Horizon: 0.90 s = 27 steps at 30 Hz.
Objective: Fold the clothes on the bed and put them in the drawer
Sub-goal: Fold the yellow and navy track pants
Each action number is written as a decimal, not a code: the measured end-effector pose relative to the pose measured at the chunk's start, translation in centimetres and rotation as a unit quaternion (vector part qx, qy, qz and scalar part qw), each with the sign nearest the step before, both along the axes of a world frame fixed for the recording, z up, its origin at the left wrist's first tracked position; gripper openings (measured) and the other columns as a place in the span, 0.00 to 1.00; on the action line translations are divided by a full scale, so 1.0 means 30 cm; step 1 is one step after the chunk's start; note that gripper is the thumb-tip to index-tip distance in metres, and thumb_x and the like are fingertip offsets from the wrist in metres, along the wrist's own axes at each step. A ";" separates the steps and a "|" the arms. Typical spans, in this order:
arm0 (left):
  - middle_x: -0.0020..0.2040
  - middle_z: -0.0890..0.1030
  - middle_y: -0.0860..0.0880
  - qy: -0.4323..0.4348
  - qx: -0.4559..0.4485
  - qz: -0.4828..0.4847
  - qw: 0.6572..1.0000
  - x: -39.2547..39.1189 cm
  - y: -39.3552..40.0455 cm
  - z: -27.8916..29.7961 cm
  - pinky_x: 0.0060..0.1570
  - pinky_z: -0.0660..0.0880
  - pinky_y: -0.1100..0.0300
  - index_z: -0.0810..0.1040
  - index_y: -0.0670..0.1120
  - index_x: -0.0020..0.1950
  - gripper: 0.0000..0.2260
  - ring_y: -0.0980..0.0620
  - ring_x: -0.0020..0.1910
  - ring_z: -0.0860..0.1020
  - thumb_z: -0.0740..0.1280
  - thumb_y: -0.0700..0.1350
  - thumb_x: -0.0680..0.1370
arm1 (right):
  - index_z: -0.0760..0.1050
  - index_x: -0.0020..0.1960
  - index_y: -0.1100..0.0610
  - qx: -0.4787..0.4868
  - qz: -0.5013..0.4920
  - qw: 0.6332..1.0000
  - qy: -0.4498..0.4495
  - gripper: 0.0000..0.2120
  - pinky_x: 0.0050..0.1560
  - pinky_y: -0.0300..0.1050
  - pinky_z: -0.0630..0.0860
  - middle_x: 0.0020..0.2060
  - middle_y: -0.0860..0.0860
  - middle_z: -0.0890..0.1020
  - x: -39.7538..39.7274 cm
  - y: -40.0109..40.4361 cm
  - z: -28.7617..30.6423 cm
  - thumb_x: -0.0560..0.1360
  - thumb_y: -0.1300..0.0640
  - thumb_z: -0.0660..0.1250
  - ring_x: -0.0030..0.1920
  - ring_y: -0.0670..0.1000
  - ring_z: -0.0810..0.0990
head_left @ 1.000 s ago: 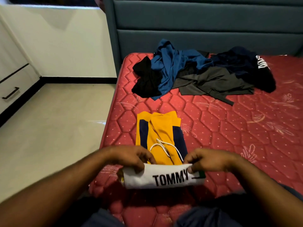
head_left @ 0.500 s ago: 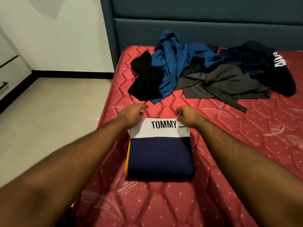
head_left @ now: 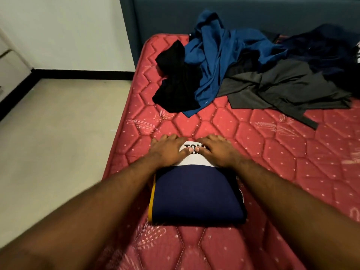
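Both hands, left hand [head_left: 165,151] and right hand [head_left: 218,151], flat on folded garment [head_left: 196,199] near mattress [head_left: 272,152] left edge (fingers straight, gripping nothing); careless lift probably unfolds it.

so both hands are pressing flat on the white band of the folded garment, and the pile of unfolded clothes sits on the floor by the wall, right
Not quite. The head view shows the pile of unfolded clothes on the red mattress near the headboard, not on the floor. The rest holds: the left hand and the right hand press flat on the folded garment's white band.
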<state>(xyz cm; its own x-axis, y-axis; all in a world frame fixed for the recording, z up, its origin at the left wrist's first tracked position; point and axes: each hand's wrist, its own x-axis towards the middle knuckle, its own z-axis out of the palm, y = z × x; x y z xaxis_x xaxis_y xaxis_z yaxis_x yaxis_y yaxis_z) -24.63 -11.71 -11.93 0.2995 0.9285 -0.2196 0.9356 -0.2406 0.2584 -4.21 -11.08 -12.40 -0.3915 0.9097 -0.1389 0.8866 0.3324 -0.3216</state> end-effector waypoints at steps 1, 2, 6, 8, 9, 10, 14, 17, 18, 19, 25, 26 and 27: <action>0.61 0.77 0.50 -0.029 -0.053 -0.009 0.998 -0.016 0.033 0.028 0.61 0.70 0.47 0.72 0.57 0.66 0.28 0.46 0.62 0.74 0.56 0.71 0.73 | 0.75 0.52 0.48 -0.048 0.017 0.998 0.033 0.26 0.52 0.50 0.72 0.46 0.47 0.77 0.013 0.022 0.030 0.73 0.30 0.52 0.52 0.51 0.75; 0.57 0.80 0.49 -0.065 -0.117 -0.009 0.991 -0.027 0.060 0.070 0.57 0.73 0.52 0.76 0.54 0.62 0.27 0.47 0.57 0.77 0.63 0.70 0.71 | 0.75 0.47 0.50 -0.116 0.021 0.991 0.068 0.20 0.47 0.48 0.73 0.41 0.47 0.77 0.020 0.039 0.069 0.73 0.34 0.61 0.46 0.50 0.77; 0.45 0.84 0.52 -0.076 -0.269 -0.006 0.960 -0.036 0.079 0.184 0.37 0.76 0.64 0.82 0.48 0.50 0.18 0.54 0.42 0.82 0.77 0.57 0.67 | 0.77 0.44 0.51 -0.316 0.023 0.949 0.003 0.15 0.43 0.43 0.77 0.41 0.46 0.82 -0.005 0.055 0.194 0.67 0.43 0.76 0.42 0.49 0.81; 0.42 0.83 0.52 -0.052 -0.230 -0.017 0.972 -0.031 0.061 0.216 0.32 0.74 0.64 0.82 0.48 0.46 0.16 0.53 0.40 0.82 0.78 0.57 0.66 | 0.73 0.43 0.49 -0.278 0.047 0.958 -0.061 0.16 0.39 0.42 0.74 0.41 0.45 0.80 -0.040 0.045 0.242 0.66 0.44 0.77 0.42 0.48 0.80; 0.42 0.82 0.52 -0.044 -0.179 -0.033 0.982 -0.031 0.040 0.231 0.35 0.74 0.62 0.80 0.49 0.44 0.16 0.52 0.42 0.80 0.78 0.57 0.66 | 0.69 0.42 0.48 -0.239 0.057 0.966 -0.081 0.18 0.38 0.42 0.71 0.40 0.43 0.78 -0.055 0.022 0.267 0.66 0.45 0.77 0.42 0.48 0.78; 0.43 0.80 0.51 -0.031 -0.118 -0.055 0.991 -0.031 0.015 0.242 0.39 0.73 0.59 0.77 0.49 0.42 0.16 0.51 0.43 0.79 0.77 0.58 0.66 | 0.66 0.43 0.48 -0.190 0.062 0.975 -0.097 0.20 0.40 0.43 0.68 0.40 0.42 0.75 -0.063 -0.008 0.289 0.66 0.45 0.77 0.43 0.48 0.76; 0.48 0.79 0.49 0.025 0.111 -0.095 0.989 -0.042 -0.185 0.290 0.49 0.68 0.54 0.69 0.50 0.49 0.17 0.47 0.47 0.77 0.71 0.58 0.70 | 0.60 0.50 0.48 0.061 0.048 0.988 -0.132 0.23 0.55 0.53 0.65 0.42 0.46 0.77 -0.048 -0.219 0.338 0.68 0.43 0.72 0.45 0.53 0.77; 0.42 0.80 0.48 0.014 0.323 -0.083 0.943 -0.032 -0.417 0.234 0.58 0.71 0.45 0.69 0.50 0.49 0.15 0.46 0.42 0.80 0.71 0.52 0.69 | 0.65 0.51 0.51 0.293 0.030 0.950 -0.106 0.20 0.47 0.50 0.73 0.41 0.50 0.82 -0.024 -0.438 0.259 0.65 0.52 0.73 0.42 0.53 0.81; 0.46 0.81 0.48 0.011 0.357 -0.082 0.931 -0.021 -0.502 0.189 0.59 0.70 0.44 0.69 0.50 0.51 0.13 0.45 0.45 0.81 0.68 0.51 0.70 | 0.66 0.50 0.52 0.321 0.039 0.942 -0.085 0.17 0.47 0.49 0.76 0.46 0.53 0.83 -0.013 -0.516 0.219 0.66 0.55 0.69 0.44 0.54 0.82; 0.53 0.81 0.46 0.014 0.363 -0.085 0.928 -0.011 -0.577 0.132 0.61 0.69 0.43 0.70 0.50 0.55 0.13 0.44 0.51 0.80 0.65 0.52 0.73 | 0.66 0.50 0.52 0.324 0.055 0.942 -0.076 0.13 0.49 0.51 0.77 0.54 0.55 0.82 0.005 -0.579 0.164 0.68 0.57 0.64 0.50 0.54 0.82; 0.75 0.64 0.39 0.053 0.312 -0.143 0.938 -0.019 -0.810 -0.074 0.68 0.61 0.36 0.58 0.55 0.77 0.42 0.39 0.73 0.64 0.68 0.68 0.68 | 0.64 0.48 0.52 0.314 0.092 0.937 -0.120 0.06 0.59 0.62 0.75 0.69 0.55 0.72 0.078 -0.737 0.032 0.70 0.56 0.54 0.63 0.60 0.77; 0.74 0.67 0.40 0.048 0.322 -0.127 0.937 -0.030 -0.805 -0.073 0.67 0.62 0.37 0.57 0.53 0.77 0.42 0.40 0.72 0.66 0.69 0.65 0.68 | 0.64 0.48 0.53 0.326 0.101 0.932 -0.122 0.06 0.62 0.61 0.72 0.68 0.55 0.74 0.067 -0.745 0.043 0.71 0.56 0.53 0.62 0.61 0.78; 0.72 0.70 0.42 0.042 0.333 -0.108 0.936 -0.040 -0.798 -0.064 0.67 0.63 0.39 0.58 0.51 0.77 0.40 0.41 0.70 0.68 0.69 0.60 0.70 | 0.64 0.48 0.54 0.337 0.104 0.928 -0.119 0.05 0.63 0.62 0.68 0.67 0.55 0.75 0.056 -0.755 0.051 0.72 0.57 0.53 0.61 0.61 0.78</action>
<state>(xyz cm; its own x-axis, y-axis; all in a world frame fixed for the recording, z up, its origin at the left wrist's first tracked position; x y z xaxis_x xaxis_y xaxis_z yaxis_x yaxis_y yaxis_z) -25.83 -35.66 -13.85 0.5029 0.7882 0.3547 0.8573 -0.5071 -0.0888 -2.53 -33.74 -10.88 -0.5992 0.7298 0.3290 0.8002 0.5589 0.2176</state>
